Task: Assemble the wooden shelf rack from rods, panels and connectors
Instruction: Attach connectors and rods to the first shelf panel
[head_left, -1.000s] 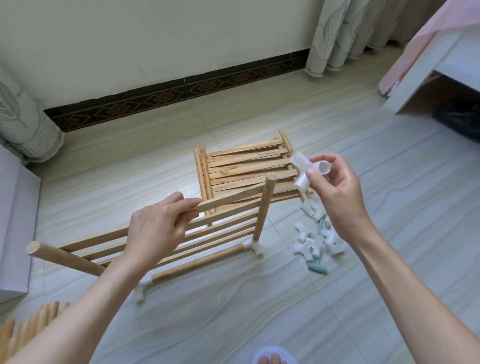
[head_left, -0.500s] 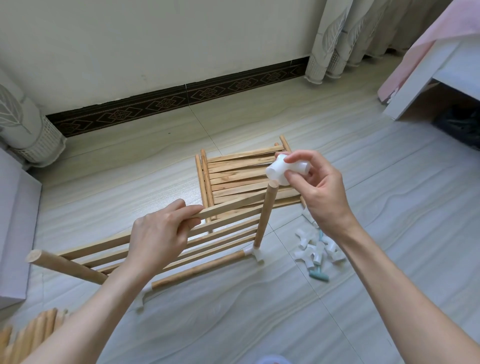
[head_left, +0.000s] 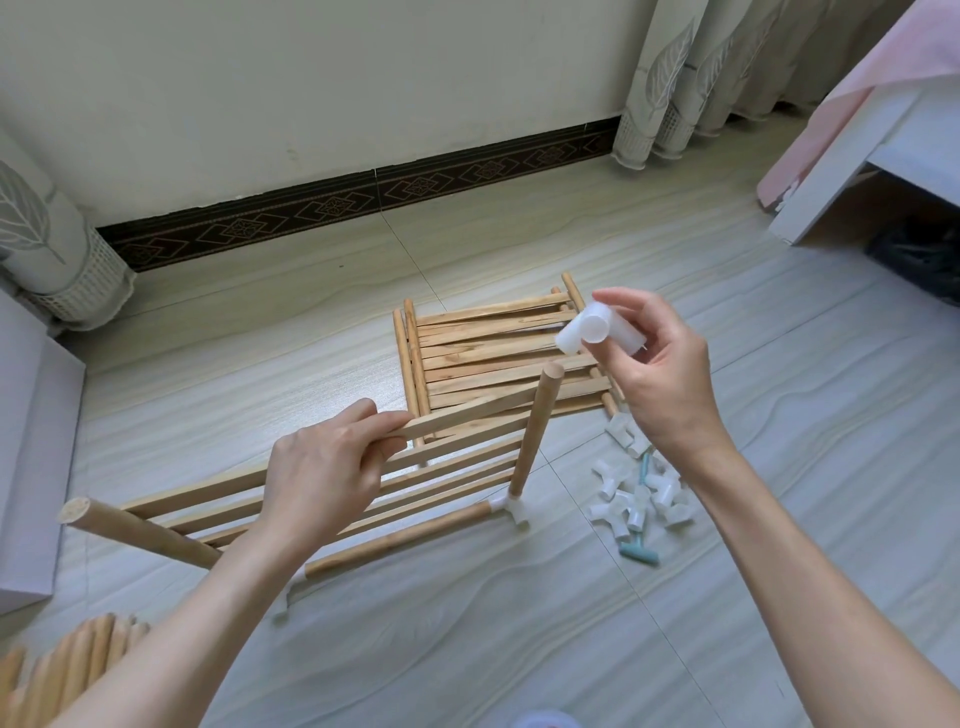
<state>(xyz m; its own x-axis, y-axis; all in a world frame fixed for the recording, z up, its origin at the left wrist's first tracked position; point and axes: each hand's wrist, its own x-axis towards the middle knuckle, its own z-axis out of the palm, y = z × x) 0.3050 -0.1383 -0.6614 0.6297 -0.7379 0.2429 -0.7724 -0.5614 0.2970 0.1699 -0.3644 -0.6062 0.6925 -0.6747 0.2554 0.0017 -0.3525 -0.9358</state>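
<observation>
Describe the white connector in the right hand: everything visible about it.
The white connector looks like translucent white plastic, made of short round tubes joined at angles, with one open socket facing the camera. The right hand pinches it between thumb and fingertips, lifted off the floor. It sits above and to the right of the upright rod, apart from the rod's bare top end and not yet fitted on.

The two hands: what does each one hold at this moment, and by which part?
The left hand grips the slatted panel by its top slat. The right hand pinches a white plastic connector by its tube body, above the upright rod.
</observation>
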